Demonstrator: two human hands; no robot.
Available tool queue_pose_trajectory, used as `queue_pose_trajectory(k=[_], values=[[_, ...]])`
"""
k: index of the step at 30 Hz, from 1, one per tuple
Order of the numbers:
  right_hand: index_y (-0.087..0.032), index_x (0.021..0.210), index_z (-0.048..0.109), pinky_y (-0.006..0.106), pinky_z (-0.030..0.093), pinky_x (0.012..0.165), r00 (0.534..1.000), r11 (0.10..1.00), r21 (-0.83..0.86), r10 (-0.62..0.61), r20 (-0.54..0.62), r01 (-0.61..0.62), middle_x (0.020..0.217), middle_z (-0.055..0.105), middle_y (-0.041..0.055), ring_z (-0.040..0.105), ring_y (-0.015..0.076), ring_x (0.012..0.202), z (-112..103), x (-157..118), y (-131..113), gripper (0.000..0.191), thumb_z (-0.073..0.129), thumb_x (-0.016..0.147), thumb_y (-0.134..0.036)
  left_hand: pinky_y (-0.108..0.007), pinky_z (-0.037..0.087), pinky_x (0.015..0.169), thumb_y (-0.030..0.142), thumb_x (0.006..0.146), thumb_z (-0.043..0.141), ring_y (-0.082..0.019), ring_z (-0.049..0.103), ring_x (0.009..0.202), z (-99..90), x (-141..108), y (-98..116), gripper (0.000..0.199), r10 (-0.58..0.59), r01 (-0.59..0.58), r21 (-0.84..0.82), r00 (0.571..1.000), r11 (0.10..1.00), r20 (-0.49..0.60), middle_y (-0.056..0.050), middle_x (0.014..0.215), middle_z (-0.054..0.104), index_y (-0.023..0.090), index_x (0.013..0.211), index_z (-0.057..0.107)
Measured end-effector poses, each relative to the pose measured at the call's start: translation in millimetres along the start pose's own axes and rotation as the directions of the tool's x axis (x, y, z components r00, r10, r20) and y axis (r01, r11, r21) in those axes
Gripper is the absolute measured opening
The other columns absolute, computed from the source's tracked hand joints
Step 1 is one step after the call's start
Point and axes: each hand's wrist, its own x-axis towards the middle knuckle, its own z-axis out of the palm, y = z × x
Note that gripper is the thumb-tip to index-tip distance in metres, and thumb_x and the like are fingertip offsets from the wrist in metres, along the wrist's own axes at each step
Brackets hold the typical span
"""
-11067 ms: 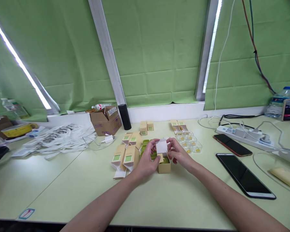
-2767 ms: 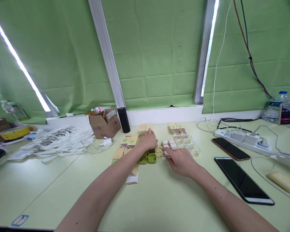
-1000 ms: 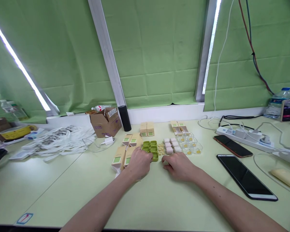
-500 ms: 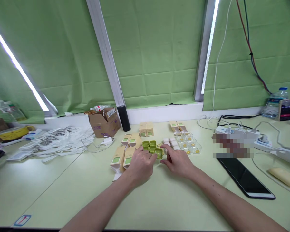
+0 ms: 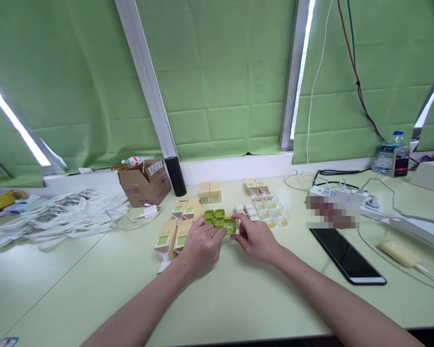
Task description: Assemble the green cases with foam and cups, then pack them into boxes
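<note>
A small square green tray (image 5: 229, 226) is between my hands, nearest the front of a group of green trays (image 5: 214, 217). My left hand (image 5: 205, 241) is closed, its fingertips at the tray's left edge. My right hand (image 5: 256, 237) pinches the tray's right edge between thumb and index finger. To the left lie tan paper boxes with green labels (image 5: 166, 235), partly behind my left hand. White blocks (image 5: 250, 211) sit just beyond my right hand, beside clear plastic cups with yellow centres (image 5: 272, 212).
More tan boxes (image 5: 210, 192) stand at the back, near a black cylinder (image 5: 175, 176) and a cardboard box (image 5: 144, 183). White straps (image 5: 72, 212) lie at left. A dark tablet (image 5: 348, 255), power strips and cables are at right.
The view has turned slightly right, so everything appears shifted left. My right thumb and index finger have closed on the green tray's right edge.
</note>
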Motion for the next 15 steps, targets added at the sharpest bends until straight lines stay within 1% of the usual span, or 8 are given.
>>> queue_pose_trajectory(k=[2, 4, 7, 11, 13, 15], values=[[-0.023, 0.139, 0.049, 0.029, 0.037, 0.064, 0.999, 0.999, 0.043, -0.021, -0.045, 0.023, 0.087, 0.077, -0.0007, 0.071, 0.0201, 0.072, 0.5, -0.5, 0.7, 0.045, 0.068, 0.098, -0.024, -0.036, 0.022, 0.067, 0.005, 0.094, 0.055, -0.018, 0.048, 0.054, -0.4, 0.2, -0.6, 0.019, -0.012, 0.012, -0.018, 1.0, 1.0, -0.005, 0.001, 0.058, 0.06, 0.019, 0.086, 0.066], [-0.024, 0.138, 0.05, 0.03, 0.043, 0.066, 0.993, 0.995, 0.079, -0.052, -0.104, 0.06, 0.104, 0.077, 0.0035, 0.07, 0.0188, 0.074, 0.8, -1.3, 1.3, 0.047, 0.069, 0.096, -0.022, -0.036, 0.022, 0.067, 0.006, 0.095, 0.055, -0.018, 0.048, 0.055, -0.9, 0.7, -0.9, 0.019, -0.028, 0.027, -0.043, 1.0, 0.999, -0.013, 0.0, 0.059, 0.061, 0.019, 0.087, 0.066], [-0.025, 0.136, 0.051, 0.032, 0.051, 0.068, 0.974, 0.982, 0.122, -0.12, -0.195, 0.145, 0.124, 0.07, 0.0091, 0.071, 0.0197, 0.084, 0.6, -2.1, 1.9, 0.046, 0.068, 0.094, -0.019, -0.037, 0.026, 0.07, 0.006, 0.096, 0.057, -0.019, 0.052, 0.062, -1.9, 2.5, -0.4, 0.017, -0.051, 0.049, -0.074, 0.998, 0.996, -0.035, -0.002, 0.065, 0.067, 0.019, 0.089, 0.066], [-0.026, 0.138, 0.052, 0.032, 0.059, 0.066, 0.942, 0.943, 0.215, -0.191, -0.275, 0.253, 0.133, 0.065, 0.0118, 0.071, 0.0224, 0.098, 0.4, -1.9, 3.1, 0.046, 0.064, 0.095, -0.015, -0.039, 0.035, 0.082, 0.008, 0.097, 0.06, -0.025, 0.059, 0.083, -3.7, 5.2, 1.3, 0.014, -0.064, 0.058, -0.084, 0.995, 0.995, -0.077, -0.005, 0.078, 0.072, 0.02, 0.094, 0.068], [-0.027, 0.141, 0.051, 0.032, 0.063, 0.067, 0.927, 0.916, 0.265, -0.217, -0.306, 0.302, 0.135, 0.065, 0.012, 0.07, 0.0231, 0.102, 1.4, -1.5, 4.0, 0.049, 0.063, 0.096, -0.014, -0.041, 0.038, 0.088, 0.009, 0.098, 0.061, -0.027, 0.059, 0.091, -4.5, 5.6, 2.1, 0.014, -0.068, 0.06, -0.08, 0.992, 0.995, -0.105, -0.005, 0.082, 0.074, 0.021, 0.097, 0.069], [-0.029, 0.147, 0.048, 0.033, 0.065, 0.069, 0.911, 0.888, 0.302, -0.242, -0.333, 0.346, 0.138, 0.064, 0.012, 0.07, 0.0236, 0.107, 2.9, -1.3, 4.8, 0.055, 0.062, 0.096, -0.013, -0.042, 0.038, 0.091, 0.01, 0.099, 0.061, -0.028, 0.06, 0.097, -5.1, 5.3, 2.7, 0.015, -0.08, 0.069, -0.083, 0.988, 0.994, -0.13, -0.005, 0.084, 0.075, 0.022, 0.098, 0.069]])
